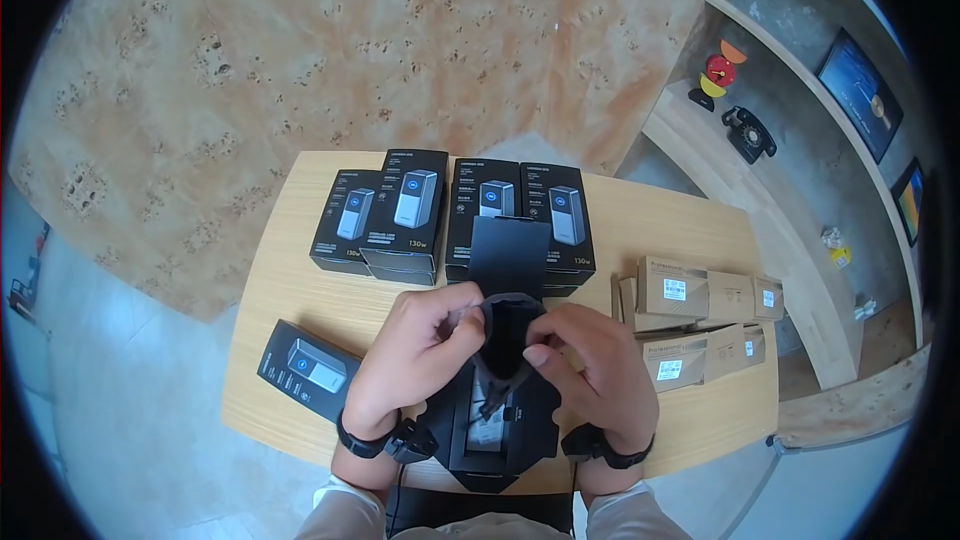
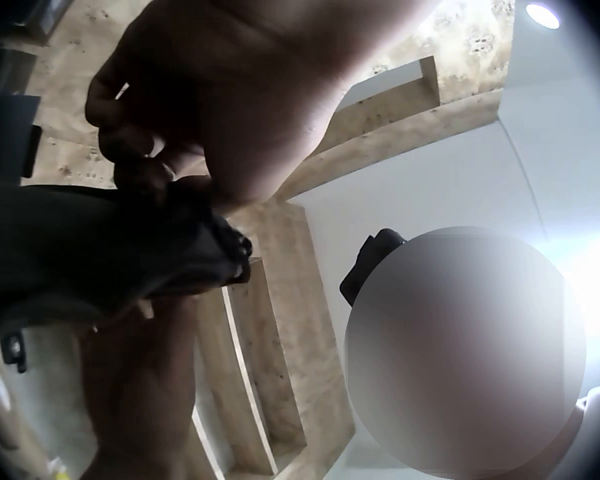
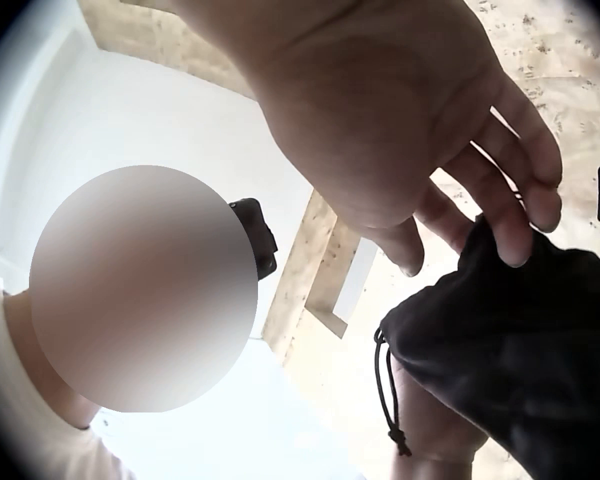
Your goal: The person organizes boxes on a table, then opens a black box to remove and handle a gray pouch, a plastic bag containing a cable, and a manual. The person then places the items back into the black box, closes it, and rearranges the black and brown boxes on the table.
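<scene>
Both hands hold the mouth of a black drawstring pouch (image 1: pixel 503 372) wide, so its dark inside shows in the head view. My left hand (image 1: pixel 415 355) pinches the rim on the left with thumb and curled fingers. On the opposite side, my right hand (image 1: pixel 600 365) grips the rim between thumb and fingers. In the right wrist view a knotted cord (image 3: pixel 388 400) dangles from the pouch. Beneath it lies an opened black box (image 1: pixel 540 430), its tall flap (image 1: pixel 508 248) raised at the far end. Something pale and shiny (image 1: pixel 487 432) sits in the box, partly covered by the pouch.
Several upright black power bank boxes (image 1: pixel 405 215) stand at the back of the wooden table (image 1: pixel 290 310). Another black box (image 1: pixel 308 368) lies at the left. Stacked brown cartons (image 1: pixel 675 290) occupy the right side. Beyond, a shelf bears a black telephone (image 1: pixel 748 135).
</scene>
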Demonstrator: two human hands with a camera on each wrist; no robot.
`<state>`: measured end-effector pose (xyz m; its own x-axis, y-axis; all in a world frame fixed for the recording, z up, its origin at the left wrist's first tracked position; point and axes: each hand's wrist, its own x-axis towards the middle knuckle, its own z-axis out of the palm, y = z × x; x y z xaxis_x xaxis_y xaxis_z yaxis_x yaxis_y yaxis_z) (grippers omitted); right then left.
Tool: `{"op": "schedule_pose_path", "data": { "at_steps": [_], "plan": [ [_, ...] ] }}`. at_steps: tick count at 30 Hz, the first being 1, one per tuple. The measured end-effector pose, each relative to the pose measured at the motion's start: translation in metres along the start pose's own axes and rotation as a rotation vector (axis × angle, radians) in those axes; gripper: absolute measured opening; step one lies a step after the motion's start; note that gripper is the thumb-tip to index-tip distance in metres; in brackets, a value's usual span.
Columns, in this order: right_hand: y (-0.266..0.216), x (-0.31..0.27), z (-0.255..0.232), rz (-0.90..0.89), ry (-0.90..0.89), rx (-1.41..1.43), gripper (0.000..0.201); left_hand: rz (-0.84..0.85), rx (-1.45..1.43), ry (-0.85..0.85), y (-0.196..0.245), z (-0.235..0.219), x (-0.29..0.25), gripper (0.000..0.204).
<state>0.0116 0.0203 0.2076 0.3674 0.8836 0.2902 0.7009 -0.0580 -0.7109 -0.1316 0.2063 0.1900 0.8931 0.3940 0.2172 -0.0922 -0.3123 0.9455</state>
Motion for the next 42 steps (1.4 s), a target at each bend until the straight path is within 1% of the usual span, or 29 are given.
{"op": "schedule_pose_path", "data": {
  "at_steps": [1,3,4,6,8,10,12,14,16,18,19,21,25,27,28,30,31,33,36,37,39,42],
  "plan": [
    [-0.002,-0.001,0.0,-0.001,0.0,-0.001,0.025,0.013,0.069,0.031,0.0,-0.001,0.0,0.011],
    [-0.007,-0.003,0.001,0.069,0.013,-0.11,0.024,0.019,0.122,0.033,0.005,0.002,-0.001,0.01],
    [-0.006,-0.003,0.004,0.068,0.015,-0.112,0.024,0.022,0.177,0.034,0.009,0.004,-0.001,0.011],
    [0.0,-0.004,0.014,-0.009,0.066,-0.099,0.021,0.02,0.19,0.016,0.017,0.01,-0.002,0.008],
    [0.0,-0.003,0.017,0.006,0.046,-0.135,0.021,0.017,0.203,-0.001,0.019,0.014,-0.002,0.006],
    [-0.001,-0.004,0.018,0.02,0.027,-0.169,0.021,0.171,0.247,-0.068,0.017,0.018,-0.002,0.005],
    [-0.003,-0.004,0.018,0.113,-0.046,-0.183,0.022,0.195,0.253,-0.092,0.019,0.023,-0.005,0.008],
    [-0.006,-0.005,0.016,0.125,-0.069,-0.19,0.023,0.24,0.265,-0.142,0.021,0.026,-0.007,0.008],
    [-0.006,-0.006,0.016,0.134,-0.097,-0.198,0.024,0.237,0.278,-0.147,0.023,0.027,-0.008,0.009],
    [-0.004,-0.009,0.021,0.224,-0.064,-0.397,0.022,0.249,0.289,-0.149,0.022,0.029,-0.008,0.009],
    [-0.002,-0.011,0.023,0.221,-0.067,-0.394,0.022,0.246,0.291,-0.146,0.019,0.03,-0.007,0.009],
    [0.003,-0.012,0.025,0.19,-0.031,-0.503,0.021,0.265,0.327,-0.184,0.012,0.034,-0.006,0.01],
    [-0.002,-0.016,0.024,0.173,-0.012,-0.521,0.02,0.292,0.355,-0.217,0.013,0.038,-0.007,0.011],
    [0.004,-0.017,0.028,0.143,0.053,-0.532,0.02,0.295,0.381,-0.214,0.014,0.039,-0.008,0.011],
    [0.008,-0.017,0.03,0.142,0.051,-0.531,0.02,0.293,0.381,-0.212,0.013,0.04,-0.008,0.011],
    [0.015,-0.016,0.034,0.232,-0.025,-0.608,0.017,0.312,0.399,-0.188,0.012,0.042,-0.008,0.011],
    [0.013,-0.015,0.034,0.23,-0.026,-0.607,0.017,0.311,0.399,-0.186,0.012,0.042,-0.008,0.011],
    [0.009,-0.011,0.034,0.207,0.092,-0.574,0.013,0.293,0.417,-0.178,0.012,0.042,-0.008,0.011],
    [0.01,-0.01,0.033,0.161,0.127,-0.509,0.01,0.312,0.409,-0.166,0.01,0.043,-0.008,0.011],
    [0.011,-0.01,0.033,0.159,0.124,-0.51,0.01,0.31,0.407,-0.162,0.01,0.044,-0.008,0.011],
    [0.015,-0.012,0.034,0.191,0.028,-0.549,0.012,0.31,0.43,-0.176,0.008,0.045,-0.008,0.012],
    [0.017,-0.009,0.038,0.208,0.04,-0.513,0.014,0.272,0.487,-0.173,0.009,0.043,-0.008,0.014]
  ]
}}
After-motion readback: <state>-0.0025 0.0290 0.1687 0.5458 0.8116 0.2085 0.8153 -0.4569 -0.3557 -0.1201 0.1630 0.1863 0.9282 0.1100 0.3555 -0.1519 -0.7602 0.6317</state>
